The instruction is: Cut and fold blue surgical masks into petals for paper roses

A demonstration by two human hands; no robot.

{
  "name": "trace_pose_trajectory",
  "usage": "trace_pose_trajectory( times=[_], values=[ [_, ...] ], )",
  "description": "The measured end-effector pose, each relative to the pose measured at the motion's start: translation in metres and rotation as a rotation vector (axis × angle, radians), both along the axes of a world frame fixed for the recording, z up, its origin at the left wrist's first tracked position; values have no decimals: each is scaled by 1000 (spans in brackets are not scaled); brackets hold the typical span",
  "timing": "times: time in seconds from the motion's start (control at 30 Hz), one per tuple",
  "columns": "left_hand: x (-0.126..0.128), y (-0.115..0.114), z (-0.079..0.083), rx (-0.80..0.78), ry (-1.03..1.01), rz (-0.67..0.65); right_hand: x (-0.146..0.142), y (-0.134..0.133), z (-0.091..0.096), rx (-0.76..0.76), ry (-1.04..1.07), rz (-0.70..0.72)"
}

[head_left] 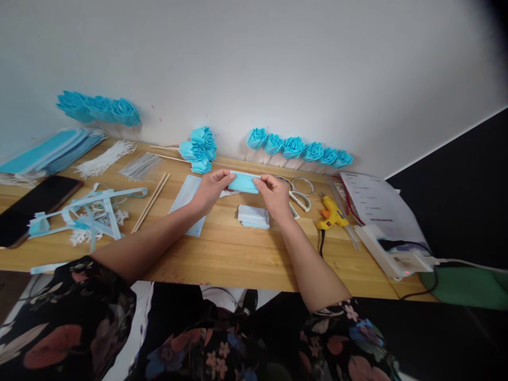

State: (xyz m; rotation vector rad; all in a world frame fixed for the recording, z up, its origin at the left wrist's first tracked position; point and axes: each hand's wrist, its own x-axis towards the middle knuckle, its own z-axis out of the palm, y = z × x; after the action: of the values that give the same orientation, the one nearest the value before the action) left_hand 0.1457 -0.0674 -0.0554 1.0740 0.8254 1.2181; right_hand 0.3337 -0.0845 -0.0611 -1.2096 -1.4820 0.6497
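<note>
No legible text. Sheet (377, 203) at right bears dark printed lines, too small and blurred to read.

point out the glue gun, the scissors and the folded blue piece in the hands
glue gun (331, 214), head view, yellow body
scissors (300, 200), head view, white part
folded blue piece (243, 183), head view, its middle

Both hands, left (211, 189) and right (273, 193), pinch a folded blue strip (243, 182) above the desk (222, 254), near a stack of cut pieces (254, 216).

Wooden table (238, 264) stands against a plain white wall (278, 63).
</note>
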Motion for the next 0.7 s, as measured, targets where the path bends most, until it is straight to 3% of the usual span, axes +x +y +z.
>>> trace_pose_trajectory(
  times=[0.2, 0.33, 0.47, 0.6, 0.7],
  values=[
    [-3, 2, -2, 67, 105, 38, 1, -1, 1, 51, -86, -17],
    [-8, 2, 4, 413, 379, 157, -1, -5, 3, 233, -316, -19],
    [-9, 0, 5, 679, 618, 113, -4, -7, 2, 360, -523, 22],
    [-6, 2, -1, 742, 712, 121, -7, -8, 4, 389, -551, 67],
    [-6, 5, -4, 689, 549, 131, -7, -10, 7, 322, -411, 85]
  ],
)
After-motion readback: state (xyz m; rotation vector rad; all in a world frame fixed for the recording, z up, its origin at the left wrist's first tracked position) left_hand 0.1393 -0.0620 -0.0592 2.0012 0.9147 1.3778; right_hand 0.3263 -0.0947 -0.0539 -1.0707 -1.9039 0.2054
